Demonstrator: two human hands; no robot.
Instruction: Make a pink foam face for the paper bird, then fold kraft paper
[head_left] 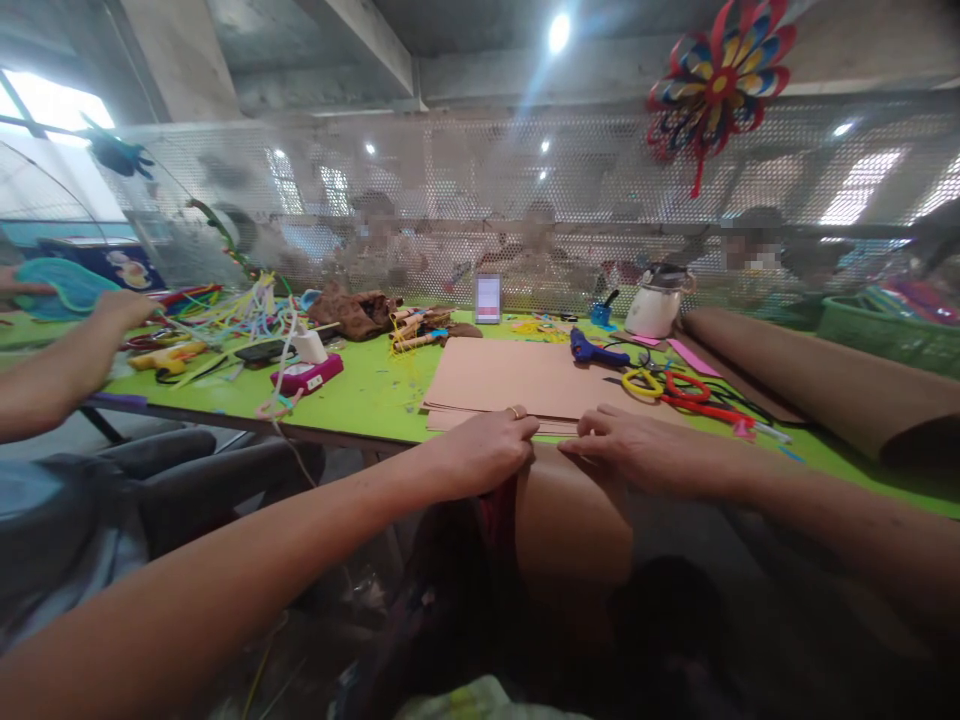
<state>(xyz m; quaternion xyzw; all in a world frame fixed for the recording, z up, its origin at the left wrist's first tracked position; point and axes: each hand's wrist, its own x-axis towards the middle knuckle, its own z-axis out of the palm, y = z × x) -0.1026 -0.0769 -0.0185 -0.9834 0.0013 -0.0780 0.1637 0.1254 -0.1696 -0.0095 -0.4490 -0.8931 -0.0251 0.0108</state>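
A pale green cloth (487,703) shows at the bottom, closest to me, in front of the worker's two forearms. Beyond it, a brown paper sheet (574,530) bends down over the front edge of the green table (367,405), between both hands. The left hand (487,452), one gold-coloured ring on it, pinches the sheet's left side with its fingers curled. The right hand (630,450) rests at its right side, fingers partly bent; whether they pinch the paper, I cannot tell.

For writing, there is one phone (488,299) at the table's back edge, its lit screen too small to read, and one dark blue box (105,262) with a printed picture near the back left corner.

Just past the hands lies one stack of brown sheets (517,375), its layers too close to count, with one blue glue gun (596,350) at its right. Beside that sit one pair of yellow-handled scissors (641,384) and one red-handled tool (688,390). Along the back edge stand one small blue pot (601,316) and one white metal jug (652,307); one large brown paper roll (817,380) stretches toward the right edge. Left of the stack, near the front edge, is one magenta power strip (309,376). At the left end, a co-worker's two hands hold one turquoise mesh piece (67,287).
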